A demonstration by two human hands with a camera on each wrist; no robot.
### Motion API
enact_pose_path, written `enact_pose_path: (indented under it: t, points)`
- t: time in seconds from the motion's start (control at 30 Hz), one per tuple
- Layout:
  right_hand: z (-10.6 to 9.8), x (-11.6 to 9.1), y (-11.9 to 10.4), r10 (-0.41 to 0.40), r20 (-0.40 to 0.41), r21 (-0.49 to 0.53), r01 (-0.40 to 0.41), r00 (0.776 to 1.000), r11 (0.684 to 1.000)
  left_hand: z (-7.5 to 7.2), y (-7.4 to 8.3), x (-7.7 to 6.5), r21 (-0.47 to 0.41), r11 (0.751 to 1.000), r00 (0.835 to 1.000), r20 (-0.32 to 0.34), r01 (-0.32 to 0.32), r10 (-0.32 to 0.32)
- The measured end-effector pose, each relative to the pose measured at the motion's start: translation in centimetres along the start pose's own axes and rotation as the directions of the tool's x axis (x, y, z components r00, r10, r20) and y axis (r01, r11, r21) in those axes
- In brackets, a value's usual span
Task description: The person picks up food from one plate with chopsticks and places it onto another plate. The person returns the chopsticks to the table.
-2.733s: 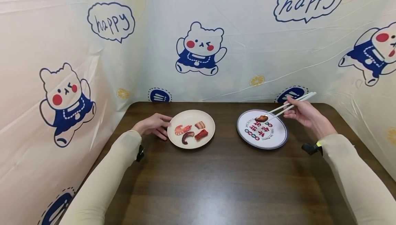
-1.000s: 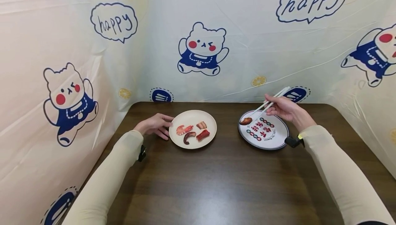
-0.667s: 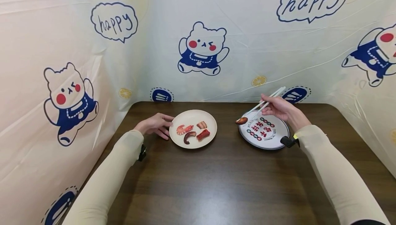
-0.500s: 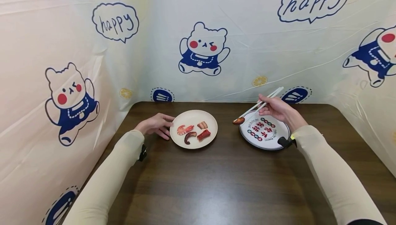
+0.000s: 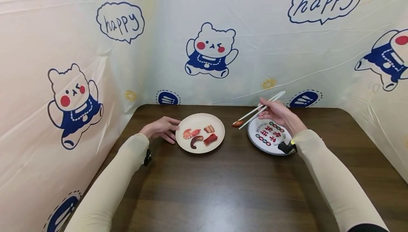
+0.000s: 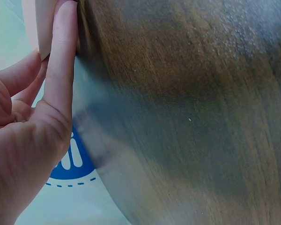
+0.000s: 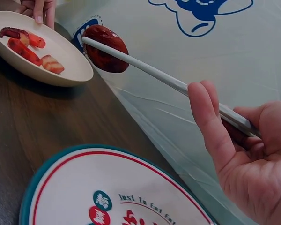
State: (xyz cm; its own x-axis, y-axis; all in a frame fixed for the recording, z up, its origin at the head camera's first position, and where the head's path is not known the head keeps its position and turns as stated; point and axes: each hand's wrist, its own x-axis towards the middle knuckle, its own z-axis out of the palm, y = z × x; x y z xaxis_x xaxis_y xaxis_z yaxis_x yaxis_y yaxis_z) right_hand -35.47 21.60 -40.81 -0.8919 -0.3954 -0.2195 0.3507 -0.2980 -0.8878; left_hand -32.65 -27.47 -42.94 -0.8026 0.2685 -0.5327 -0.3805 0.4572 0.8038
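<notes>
My left hand (image 5: 162, 129) pinches the left rim of a cream plate (image 5: 211, 119) between thumb and fingers; the rim shows between them in the left wrist view. A shrimp (image 5: 191, 133), a dark curled tentacle (image 5: 196, 141), a red chunk (image 5: 210, 139) and a streaky pink-brown slice (image 5: 209, 129) lie on that plate. My right hand (image 5: 276, 113) holds pale chopsticks (image 5: 250, 113). At their tips, a glossy brown oval piece of food (image 7: 106, 49) hangs in the air between the two plates. Beneath the right hand sits a white printed plate (image 5: 255, 129) with a dark rim.
Both plates stand toward the back of a dark wooden table (image 5: 197, 189). A pale cloth backdrop (image 5: 172, 62) with bear drawings rises behind the table and along its sides. A small black wrist camera (image 5: 286, 147) on the right forearm overlaps the printed plate in the head view.
My right hand has moved left with the chopsticks, carrying the brown piece from over the printed plate to the gap between the plates. My left hand has stayed at the cream plate.
</notes>
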Motion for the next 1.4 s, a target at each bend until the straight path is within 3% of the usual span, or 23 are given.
enact_pose_path:
  t: [0.67, 1.27, 1.4]
  points:
    - [2.6, 1.6, 2.4, -0.026, -0.026, 0.002, 0.026, 0.999, 1.0, 0.2, 0.0, -0.3, -0.003, 1.0, 1.0, -0.007, -0.004, 0.004]
    - [5.1, 3.5, 4.3, -0.076, -0.003, 0.033, 0.076, 0.997, 0.997, 0.2, 0.2, -0.4, 0.006, 1.0, 1.0, -0.013, -0.002, 0.002]
    - [5.9, 3.8, 4.7, -0.082, -0.035, 0.041, 0.084, 0.996, 0.996, 0.2, 0.1, -0.3, 0.003, 1.0, 1.0, -0.016, 0.0, 0.0]
